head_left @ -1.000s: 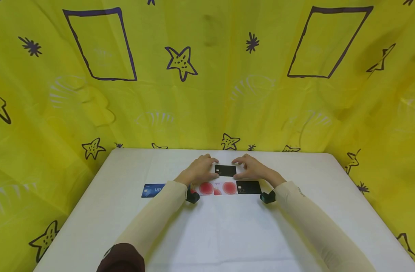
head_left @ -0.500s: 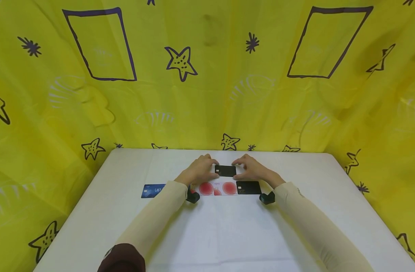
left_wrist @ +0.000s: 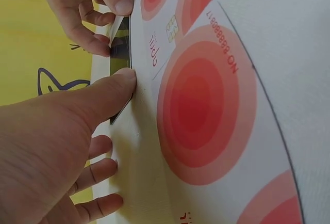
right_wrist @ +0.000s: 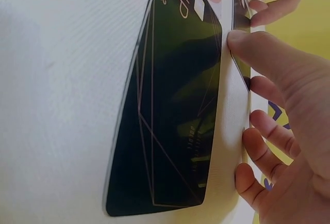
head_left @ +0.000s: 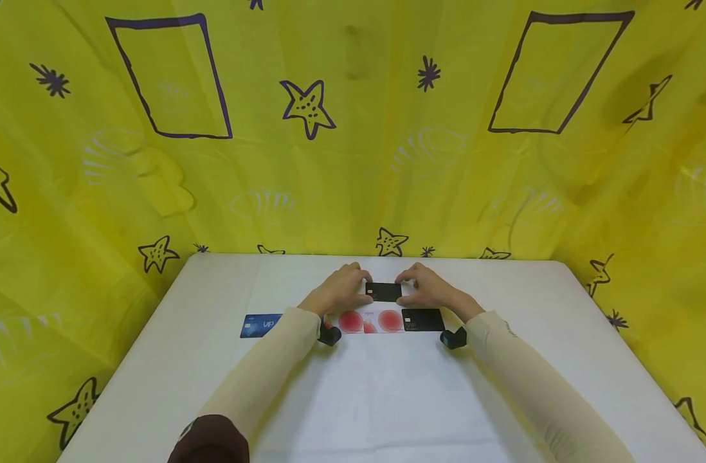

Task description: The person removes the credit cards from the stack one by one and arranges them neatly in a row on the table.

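A small black card lies between my two hands at the back of the white table. My left hand pinches its left end, thumb at the near edge and a finger at the far edge. My right hand pinches the right end the same way. Both wrist views show the thumbs on the card's near edge; the hands cover part of it. Just in front lies a row: white cards with red circles, then a black VIP card at the right, apart from the held card.
A blue VIP card lies at the left of the row, partly hidden by my left sleeve. The white table ends at a yellow curtain behind and at both sides.
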Demonstrator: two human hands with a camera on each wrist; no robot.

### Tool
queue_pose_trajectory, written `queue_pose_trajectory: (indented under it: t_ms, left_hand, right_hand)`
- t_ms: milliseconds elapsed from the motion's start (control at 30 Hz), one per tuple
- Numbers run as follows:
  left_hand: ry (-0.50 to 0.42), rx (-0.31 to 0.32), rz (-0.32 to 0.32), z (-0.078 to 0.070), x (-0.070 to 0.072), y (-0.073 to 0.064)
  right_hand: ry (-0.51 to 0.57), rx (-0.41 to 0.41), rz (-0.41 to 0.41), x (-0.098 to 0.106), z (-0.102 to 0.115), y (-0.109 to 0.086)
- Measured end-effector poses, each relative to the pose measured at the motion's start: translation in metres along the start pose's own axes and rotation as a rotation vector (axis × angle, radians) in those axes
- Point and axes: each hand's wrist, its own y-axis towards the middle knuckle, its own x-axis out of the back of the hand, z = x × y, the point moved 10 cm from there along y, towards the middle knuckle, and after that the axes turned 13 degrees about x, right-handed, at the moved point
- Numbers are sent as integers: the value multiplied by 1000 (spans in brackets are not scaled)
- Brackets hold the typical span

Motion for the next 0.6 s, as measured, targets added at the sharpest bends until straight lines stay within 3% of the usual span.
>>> queue_pose_trajectory:
  t_ms: [600]
  left_hand:
    - [-88, 20, 30, 2, -3, 6]
  right_hand:
    - [-8, -19, -11, 0, 4, -1]
